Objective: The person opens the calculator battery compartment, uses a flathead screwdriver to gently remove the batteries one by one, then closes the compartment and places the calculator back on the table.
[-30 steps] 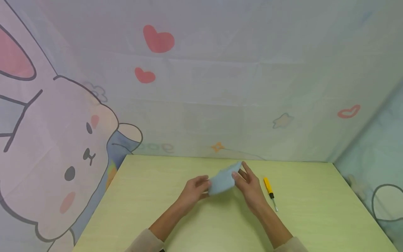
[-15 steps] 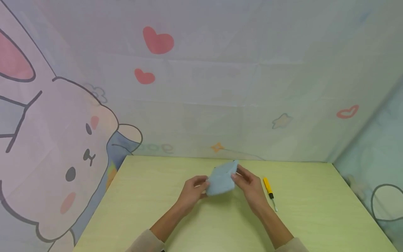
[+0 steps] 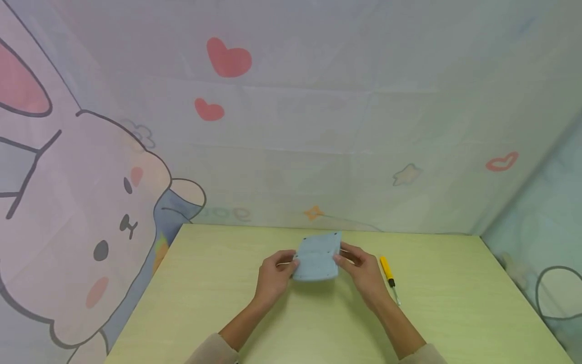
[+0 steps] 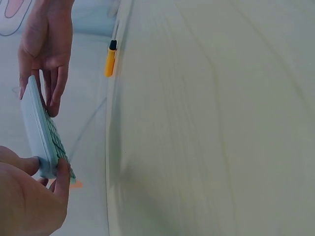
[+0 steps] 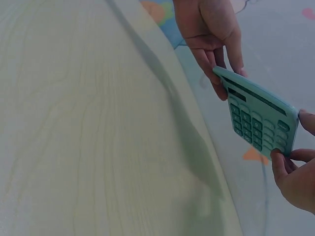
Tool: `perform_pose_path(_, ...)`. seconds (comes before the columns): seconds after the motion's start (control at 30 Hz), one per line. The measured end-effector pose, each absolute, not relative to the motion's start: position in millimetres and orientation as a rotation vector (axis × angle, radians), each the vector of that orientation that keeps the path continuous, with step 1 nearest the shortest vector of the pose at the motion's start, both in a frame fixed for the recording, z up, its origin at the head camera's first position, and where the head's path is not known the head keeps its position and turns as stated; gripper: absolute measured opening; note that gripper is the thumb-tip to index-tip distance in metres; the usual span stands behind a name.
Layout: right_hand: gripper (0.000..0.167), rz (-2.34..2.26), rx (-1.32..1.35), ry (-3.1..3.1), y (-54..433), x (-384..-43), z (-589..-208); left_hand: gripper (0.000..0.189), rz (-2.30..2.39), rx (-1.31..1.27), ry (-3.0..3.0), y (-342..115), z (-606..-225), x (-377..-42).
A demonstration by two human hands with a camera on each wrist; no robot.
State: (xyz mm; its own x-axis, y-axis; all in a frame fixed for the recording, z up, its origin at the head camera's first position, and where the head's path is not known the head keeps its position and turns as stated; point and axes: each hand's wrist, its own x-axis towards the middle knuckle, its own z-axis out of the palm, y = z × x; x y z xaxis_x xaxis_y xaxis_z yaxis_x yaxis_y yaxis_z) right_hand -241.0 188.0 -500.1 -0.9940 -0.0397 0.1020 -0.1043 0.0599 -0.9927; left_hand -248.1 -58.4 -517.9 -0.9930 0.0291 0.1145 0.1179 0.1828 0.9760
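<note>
A light blue calculator (image 3: 316,265) is held up over the table between both hands. Its back, dotted with small dark screw holes, faces the head camera. In the right wrist view the calculator (image 5: 253,118) shows its keys and dark display strip on the side turned away from the head. My left hand (image 3: 273,278) grips the left edge, thumb on the back and fingers on the key side. My right hand (image 3: 367,275) pinches the right edge in the same manner. Right of that hand, a screwdriver (image 3: 387,272) with yellow handle lies on the table.
The pale yellow-green table (image 3: 218,283) ends at a back edge just beyond the calculator. Behind it hangs a cloth backdrop (image 3: 318,126) printed with a rabbit and hearts; more cloth hangs along the right side.
The calculator has turned from a slanted, tilted pose to nearly level, so more of its back shows. Both hands moved slightly with it; the left shifted a little left. The screwdriver stayed put.
</note>
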Motion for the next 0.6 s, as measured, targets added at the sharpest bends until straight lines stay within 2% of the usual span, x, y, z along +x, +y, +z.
perform_pose_path(0.6, 0.038, 1.946, 0.063, -2.418, 188.5, -240.7, -509.5, 0.03, -1.906, -0.111, -2.4, -58.6, -524.6, -255.4)
